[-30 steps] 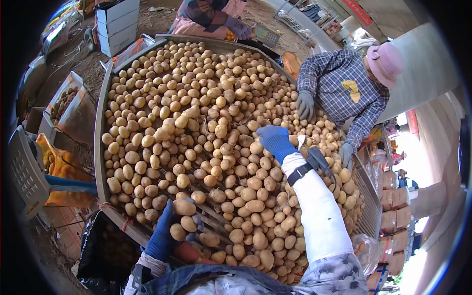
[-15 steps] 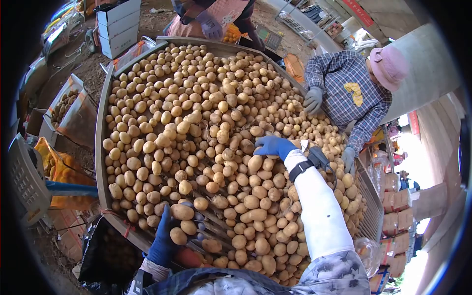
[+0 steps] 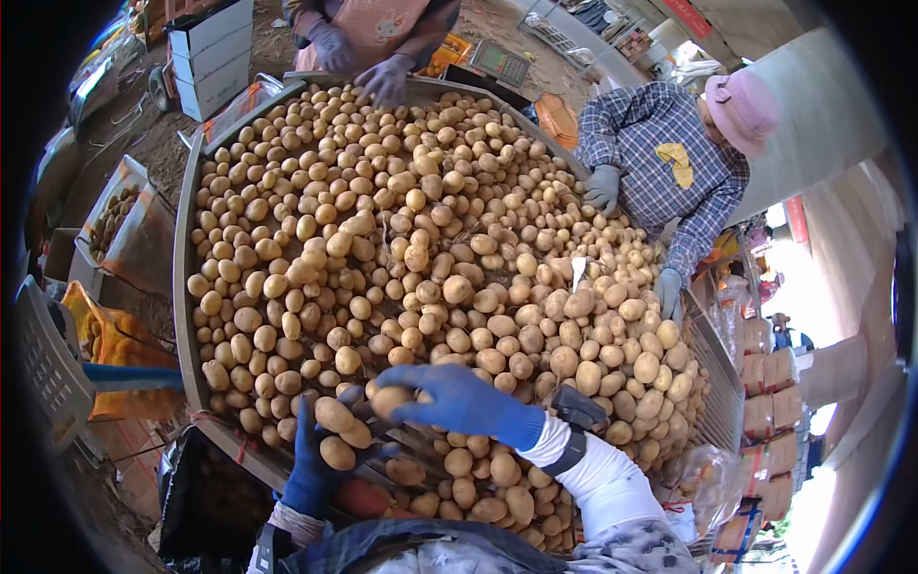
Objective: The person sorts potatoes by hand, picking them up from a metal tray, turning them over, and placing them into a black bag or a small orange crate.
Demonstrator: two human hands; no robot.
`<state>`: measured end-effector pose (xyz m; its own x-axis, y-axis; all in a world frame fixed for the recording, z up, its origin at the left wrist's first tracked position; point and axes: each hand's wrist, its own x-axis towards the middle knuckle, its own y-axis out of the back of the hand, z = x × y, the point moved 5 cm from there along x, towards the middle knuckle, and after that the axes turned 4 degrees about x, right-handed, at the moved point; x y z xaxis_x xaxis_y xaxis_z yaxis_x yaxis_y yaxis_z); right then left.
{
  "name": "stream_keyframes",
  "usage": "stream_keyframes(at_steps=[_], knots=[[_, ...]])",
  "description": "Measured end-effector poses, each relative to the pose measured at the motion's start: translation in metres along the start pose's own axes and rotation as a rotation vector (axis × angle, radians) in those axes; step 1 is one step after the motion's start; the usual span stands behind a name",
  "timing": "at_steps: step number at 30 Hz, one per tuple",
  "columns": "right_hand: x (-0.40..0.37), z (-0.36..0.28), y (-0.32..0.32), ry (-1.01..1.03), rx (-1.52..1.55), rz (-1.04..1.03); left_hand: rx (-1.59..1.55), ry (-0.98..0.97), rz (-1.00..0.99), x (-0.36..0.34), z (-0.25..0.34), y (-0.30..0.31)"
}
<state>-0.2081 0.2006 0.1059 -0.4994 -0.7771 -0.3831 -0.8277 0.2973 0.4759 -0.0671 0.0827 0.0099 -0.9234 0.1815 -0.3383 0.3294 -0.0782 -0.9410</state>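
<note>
Many potatoes (image 3: 440, 239) cover a large metal-rimmed sorting table (image 3: 184, 277). My left hand (image 3: 330, 454), in a blue glove, is at the near left edge, curled round several potatoes that rest in its palm. Close to its right, my right hand (image 3: 449, 397), also blue-gloved, has its fingers round one potato (image 3: 390, 402). A dark device is strapped near my right wrist. Below the hands, metal slats show partly between the potatoes.
A co-worker in a plaid shirt and pink hat (image 3: 744, 110) has gloved hands on the right-side potatoes. Another person's gloved hands (image 3: 385, 81) are at the far edge. A black bag (image 3: 215, 493), orange sack (image 3: 105, 335) and grey crate (image 3: 53, 364) stand left; cardboard boxes (image 3: 770, 373) right.
My right hand has moved left and nearer, from the middle of the potatoes to beside my left hand, with a potato in it. The far person's hand has reached onto the potatoes.
</note>
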Motion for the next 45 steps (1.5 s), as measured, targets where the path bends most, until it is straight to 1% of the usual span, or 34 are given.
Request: stream_keyframes(at_steps=[1,2,4,5,6,7,9,10,12,13,15,16,17,19,20,21,23,24,25,27,28,29,31,32,33,35,37,38,39,40,41,42,43,45], knots=[[0.002,-0.004,-0.009,0.044,-0.021,-0.061,-0.013,-0.02,0.082,-0.001,0.002,0.005],[0.006,-0.005,-0.005,0.009,0.07,-0.044,-0.012,-0.027,0.083,-0.001,0.003,0.006],[0.023,0.017,0.025,-0.063,0.099,0.098,0.003,-0.063,0.078,-0.001,0.003,0.007],[0.035,0.036,0.053,0.006,-0.019,0.239,-0.002,-0.071,0.079,0.0,0.004,0.014],[0.036,0.018,0.091,-0.202,-0.146,0.326,-0.002,-0.06,0.049,0.0,0.005,0.023],[0.046,0.022,0.119,-0.277,-0.36,0.362,-0.002,-0.051,0.02,0.001,0.006,0.027],[0.075,0.094,0.168,-0.079,-0.824,0.623,-0.025,-0.061,0.065,0.004,0.006,0.029],[0.086,0.106,0.178,-0.069,-0.82,0.619,-0.043,-0.064,0.109,0.005,0.006,0.03],[0.104,0.132,0.19,-0.359,-1.064,0.507,-0.028,-0.079,0.069,0.003,0.006,0.007],[0.11,0.145,0.191,-0.353,-1.061,0.508,-0.013,-0.082,0.023,0.002,0.008,-0.003],[0.119,0.162,0.186,-0.314,-1.18,0.507,-0.011,-0.081,0.028,0.001,0.011,-0.002],[0.117,0.145,0.185,-0.389,-1.117,0.444,-0.017,-0.044,0.032,0.001,0.011,-0.001],[0.111,0.145,0.184,-0.392,-1.114,0.435,-0.026,-0.003,0.037,-0.001,0.008,0.0],[0.095,0.135,0.19,-0.176,-0.731,0.532,-0.001,-0.021,0.009,-0.001,0.008,-0.001],[0.087,0.126,0.186,-0.097,-0.532,0.522,0.028,-0.038,-0.021,0.0,0.008,-0.003],[0.079,0.119,0.18,-0.103,-0.534,0.521,0.025,-0.033,-0.02,0.0,0.006,-0.006],[0.069,0.101,0.153,-0.021,0.155,0.38,0.042,-0.068,0.11,-0.003,0.006,-0.012],[0.058,0.086,0.138,-0.045,0.27,0.347,0.118,-0.057,0.133,-0.007,0.008,-0.023],[0.046,0.062,0.12,-0.162,0.384,0.321,0.132,-0.082,0.112,-0.007,0.006,-0.021],[0.038,0.057,0.084,-0.053,0.599,0.194,0.237,-0.034,-0.013,-0.01,0.008,-0.02],[0.029,0.036,0.068,-0.139,0.683,0.15,0.221,-0.017,-0.034,-0.007,0.006,-0.011],[0.028,0.033,0.054,-0.142,0.691,0.119,0.215,-0.009,-0.09,-0.009,0.006,-0.018],[0.028,0.017,0.024,0.004,0.785,-0.058,0.258,0.003,-0.131,-0.014,0.005,-0.021],[0.024,0.012,0.014,-0.066,0.749,-0.032,0.296,-0.004,-0.101,-0.016,0.003,-0.022],[0.024,0.01,0.003,-0.067,0.75,-0.049,0.335,-0.009,-0.078,-0.018,0.003,-0.02],[0.023,0.002,-0.012,0.014,0.47,-0.043,0.303,-0.019,-0.073,-0.026,0.003,-0.013],[0.013,-0.015,-0.027,0.022,0.411,-0.072,0.245,0.006,-0.016,-0.043,0.0,-0.009],[0.008,-0.027,-0.034,0.035,0.353,-0.085,0.307,-0.013,0.135,-0.055,0.003,-0.011],[0.005,-0.036,-0.042,0.05,0.295,-0.099,0.299,-0.033,0.147,-0.063,0.003,-0.007],[0.002,-0.044,-0.051,0.159,0.153,-0.104,0.319,-0.038,0.147,-0.072,0.002,-0.007],[0.0,-0.05,-0.059,0.168,0.153,-0.126,0.338,-0.045,0.145,-0.08,0.001,-0.01],[-0.003,-0.059,-0.068,0.164,0.019,-0.162,0.233,-0.043,0.182,-0.094,-0.001,-0.013],[-0.005,-0.069,-0.076,0.165,-0.115,-0.195,0.227,-0.068,0.191,-0.101,-0.003,0.0],[-0.01,-0.084,-0.088,0.2,-0.106,-0.281,0.08,-0.107,-0.129,-0.11,-0.011,0.028]])
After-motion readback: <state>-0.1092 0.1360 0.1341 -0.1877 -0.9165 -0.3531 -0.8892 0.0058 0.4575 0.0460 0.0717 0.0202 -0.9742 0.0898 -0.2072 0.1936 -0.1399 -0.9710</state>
